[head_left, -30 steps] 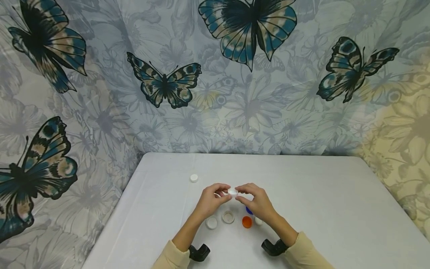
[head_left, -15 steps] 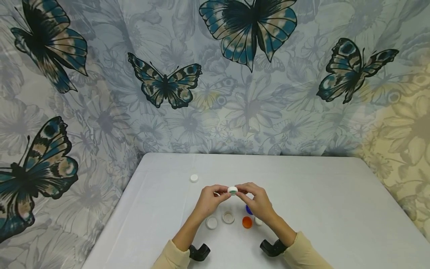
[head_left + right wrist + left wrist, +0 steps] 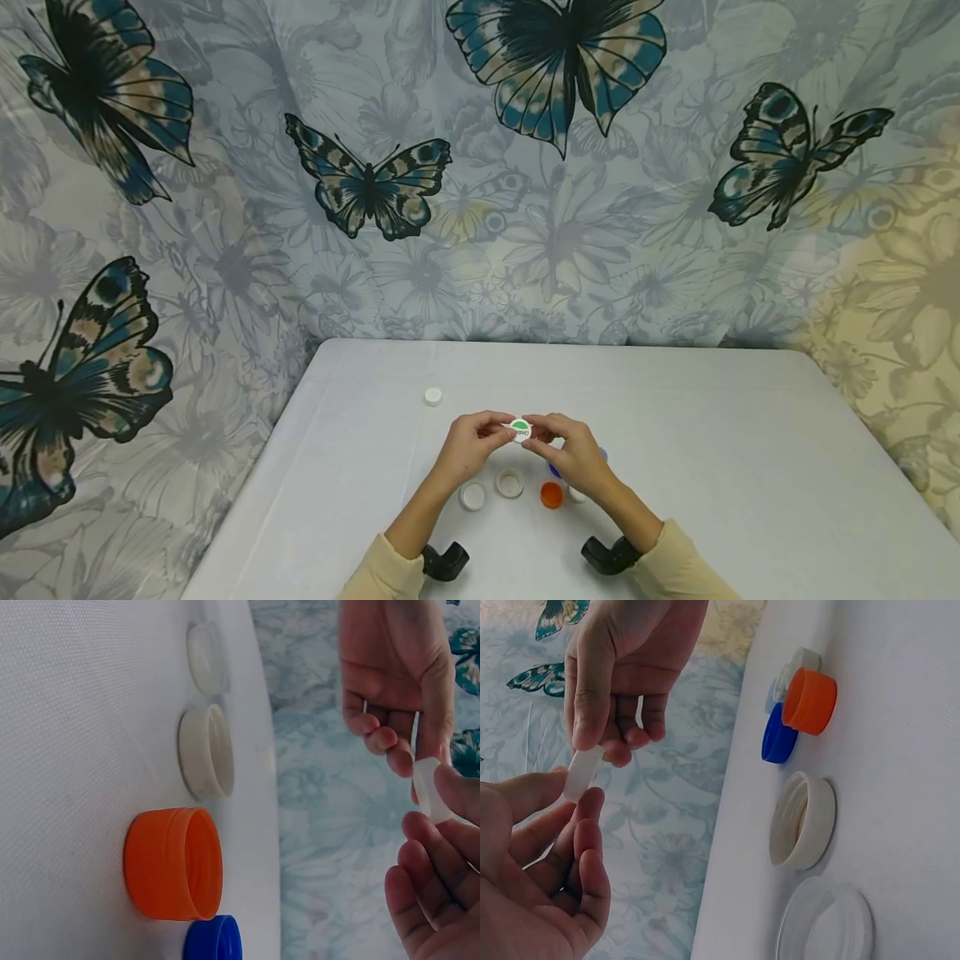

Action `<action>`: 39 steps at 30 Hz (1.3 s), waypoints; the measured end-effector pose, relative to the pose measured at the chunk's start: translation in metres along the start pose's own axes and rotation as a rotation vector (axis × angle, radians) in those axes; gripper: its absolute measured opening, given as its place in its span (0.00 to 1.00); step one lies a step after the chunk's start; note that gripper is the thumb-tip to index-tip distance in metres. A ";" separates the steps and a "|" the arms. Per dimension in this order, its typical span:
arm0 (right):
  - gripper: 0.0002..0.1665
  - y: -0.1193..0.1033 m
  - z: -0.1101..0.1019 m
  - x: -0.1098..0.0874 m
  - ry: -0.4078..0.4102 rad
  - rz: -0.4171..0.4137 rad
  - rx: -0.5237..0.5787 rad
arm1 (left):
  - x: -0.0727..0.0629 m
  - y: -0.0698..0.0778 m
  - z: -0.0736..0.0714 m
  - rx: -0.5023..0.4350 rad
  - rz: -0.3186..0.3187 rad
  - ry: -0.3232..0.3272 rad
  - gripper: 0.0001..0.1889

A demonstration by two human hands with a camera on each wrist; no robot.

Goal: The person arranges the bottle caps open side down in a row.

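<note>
Over the middle of the table, a small white bottle cap (image 3: 521,430) is held up, its face with green print tilted toward the head camera. My left hand (image 3: 467,450) pinches its left side between thumb and fingers. From the other side, my right hand (image 3: 576,454) pinches the cap as well; the right wrist view shows thumb and fingertips on its rim. Below the hands lie an off-white cap (image 3: 510,484), a clear whitish lid (image 3: 472,497) and an orange cap (image 3: 551,496). A blue cap (image 3: 780,742) is partly hidden by my right hand in the head view.
One white cap (image 3: 432,397) lies apart, toward the table's back left. Whitish and pale blue caps (image 3: 804,661) sit behind the orange one in the left wrist view. Black devices (image 3: 446,563) are on both wrists. A butterfly-patterned cloth (image 3: 480,250) hangs behind the white table (image 3: 750,467).
The held cap has turned so that its green-printed face shows to the head camera. Both hands stay in nearly the same place, with fingers shifting slightly. The caps on the table have not moved.
</note>
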State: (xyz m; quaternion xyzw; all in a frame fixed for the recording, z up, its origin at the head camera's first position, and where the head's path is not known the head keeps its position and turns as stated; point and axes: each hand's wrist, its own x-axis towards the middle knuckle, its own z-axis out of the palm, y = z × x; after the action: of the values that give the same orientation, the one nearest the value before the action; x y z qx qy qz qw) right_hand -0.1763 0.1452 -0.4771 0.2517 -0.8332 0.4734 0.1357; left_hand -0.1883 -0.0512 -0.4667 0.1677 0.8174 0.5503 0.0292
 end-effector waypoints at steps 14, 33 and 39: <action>0.15 -0.001 0.000 -0.001 -0.022 0.074 0.018 | -0.001 -0.002 -0.001 0.067 -0.010 -0.081 0.17; 0.16 -0.002 0.001 0.000 -0.048 0.119 0.017 | -0.002 -0.005 0.000 0.153 0.037 -0.062 0.17; 0.16 -0.001 0.002 0.001 -0.070 0.133 -0.036 | 0.000 -0.009 0.001 0.206 0.058 -0.048 0.18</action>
State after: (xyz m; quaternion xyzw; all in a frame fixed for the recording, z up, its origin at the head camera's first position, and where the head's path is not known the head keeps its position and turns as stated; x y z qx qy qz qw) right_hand -0.1769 0.1425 -0.4768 0.2097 -0.8606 0.4573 0.0794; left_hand -0.1897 -0.0532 -0.4758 0.2064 0.8634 0.4601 0.0153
